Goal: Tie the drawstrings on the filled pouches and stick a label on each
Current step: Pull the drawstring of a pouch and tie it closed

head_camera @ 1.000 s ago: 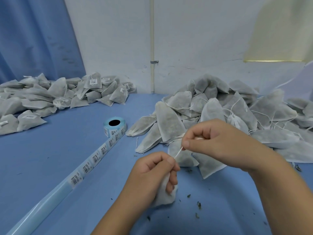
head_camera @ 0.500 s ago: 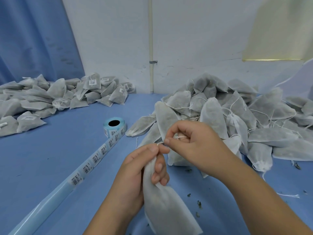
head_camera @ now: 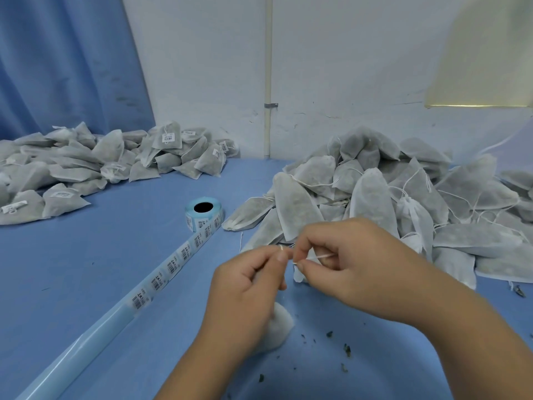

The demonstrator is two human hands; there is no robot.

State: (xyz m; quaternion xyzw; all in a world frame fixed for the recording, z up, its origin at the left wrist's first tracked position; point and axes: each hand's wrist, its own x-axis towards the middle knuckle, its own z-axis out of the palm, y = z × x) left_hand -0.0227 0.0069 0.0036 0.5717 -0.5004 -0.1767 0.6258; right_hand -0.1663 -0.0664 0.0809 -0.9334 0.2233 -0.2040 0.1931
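Pinching one drawstring [head_camera: 323, 256] in right hand [head_camera: 354, 261], left hand [head_camera: 248, 287] gripping one pouch [head_camera: 278, 324], one label roll [head_camera: 204, 213]

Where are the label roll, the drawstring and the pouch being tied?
label roll [head_camera: 202, 223], head view, on its side wall.
drawstring [head_camera: 323, 256], head view, on the stretch inside the right hand [head_camera: 346, 264].
pouch [head_camera: 281, 324], head view, on its end below the left hand [head_camera: 248, 295].

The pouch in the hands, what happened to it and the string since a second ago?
The pouch hung long under the left hand half a second ago; now only a small end shows below it. The right hand, a second ago stretching the drawstring away, has closed in on the left; both pinch string. The label roll, the untied pile and the labelled pile stayed put.
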